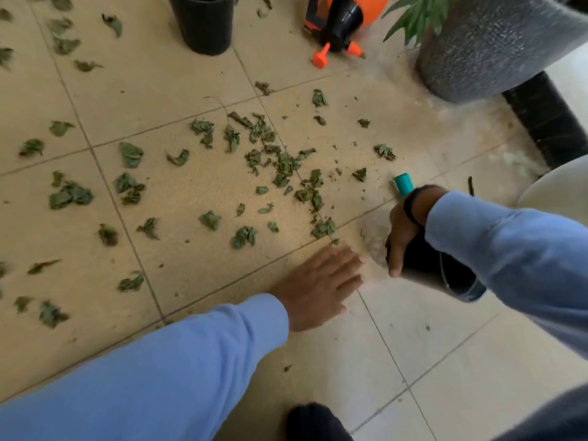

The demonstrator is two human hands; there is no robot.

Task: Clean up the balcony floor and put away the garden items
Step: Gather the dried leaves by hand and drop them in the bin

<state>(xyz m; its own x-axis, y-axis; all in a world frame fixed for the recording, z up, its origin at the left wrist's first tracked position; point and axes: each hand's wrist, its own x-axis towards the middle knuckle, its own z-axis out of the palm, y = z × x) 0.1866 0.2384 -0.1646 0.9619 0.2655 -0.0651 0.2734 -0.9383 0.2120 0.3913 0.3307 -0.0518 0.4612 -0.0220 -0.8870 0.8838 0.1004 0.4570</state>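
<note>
1. The floor [197, 198] is beige square tile with thin dark grout lines. The near right part looks paler and cleaner than the rest.
2. Dried green leaves [283, 163] lie scattered all over the tiles, thickest in the middle of the view, with looser ones trailing off to the left edge and the far left corner.
3. The left hand [321, 288] lies flat on the tile, fingers straight and slightly spread, holding nothing, just short of the nearest leaves.
4. The right hand [401, 237] grips the rim of a black container [429, 265], thumb pointing down its edge, with the container tipped low by the floor. It is blurry, so I can't tell exactly what it is. There's a dark band on that wrist.
5. A teal thing [404, 184] pokes out just past the right wrist. I can't tell whether it's held or lying on the floor.
6. At the far edge stands a black pot [203, 23], and right of it an orange and black sprayer [343, 20] lies on its side.
7. On the far right is a big grey textured planter [496, 49] with green leaves hanging over it.
8. Both sleeves are light blue.
</note>
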